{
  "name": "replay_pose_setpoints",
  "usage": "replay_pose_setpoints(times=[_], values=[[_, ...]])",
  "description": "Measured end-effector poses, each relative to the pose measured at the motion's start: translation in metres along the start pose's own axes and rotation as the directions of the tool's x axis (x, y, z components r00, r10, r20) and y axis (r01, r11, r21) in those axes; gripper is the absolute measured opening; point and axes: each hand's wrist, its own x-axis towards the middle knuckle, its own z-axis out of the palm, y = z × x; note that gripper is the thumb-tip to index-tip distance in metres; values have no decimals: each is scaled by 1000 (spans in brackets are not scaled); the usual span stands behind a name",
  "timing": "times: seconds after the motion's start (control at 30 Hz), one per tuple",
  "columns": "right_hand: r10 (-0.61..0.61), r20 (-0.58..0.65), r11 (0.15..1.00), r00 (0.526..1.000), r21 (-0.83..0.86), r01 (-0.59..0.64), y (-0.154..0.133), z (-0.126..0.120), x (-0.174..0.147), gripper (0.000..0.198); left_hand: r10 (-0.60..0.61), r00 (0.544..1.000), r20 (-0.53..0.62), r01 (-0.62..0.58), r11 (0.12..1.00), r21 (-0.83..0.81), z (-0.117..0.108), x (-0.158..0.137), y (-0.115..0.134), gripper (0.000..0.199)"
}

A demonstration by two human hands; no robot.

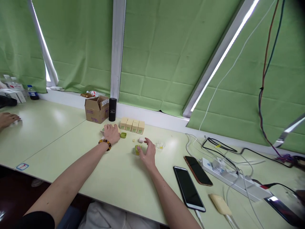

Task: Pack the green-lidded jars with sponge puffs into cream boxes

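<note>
My left hand (111,134), with a beaded bracelet at the wrist, is curled over a small beige box (118,128), mostly hidden under the fingers. Just to its right sits a small green open container (123,135). My right hand (148,153) has its fingers apart, with the thumb touching or beside a green piece (137,149) that seems to sit in a clear holder. Beyond that hand lie a small whitish piece (141,140) and a tiny yellowish piece (133,140). A clear container (160,145) with a bit of yellow stands to the right.
Several small beige boxes (132,125) line up at the back, beside a black bottle (112,109) and an open cardboard box (96,109). Phones (189,187), a power strip (233,181) and cables crowd the right. Another person's hand (9,119) rests at far left.
</note>
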Motion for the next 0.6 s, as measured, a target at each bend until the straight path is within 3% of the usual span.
replay_pose_setpoints(times=[0.23,0.6], values=[[-36,-31,999,999,-7,35,-5,-2,0,59,7,999,-36,-7,1000,5,-1,0,-3,60],[-86,-40,996,995,-29,85,-11,-3,-2,57,35,999,-26,-35,999,11,0,-3,-7,45]])
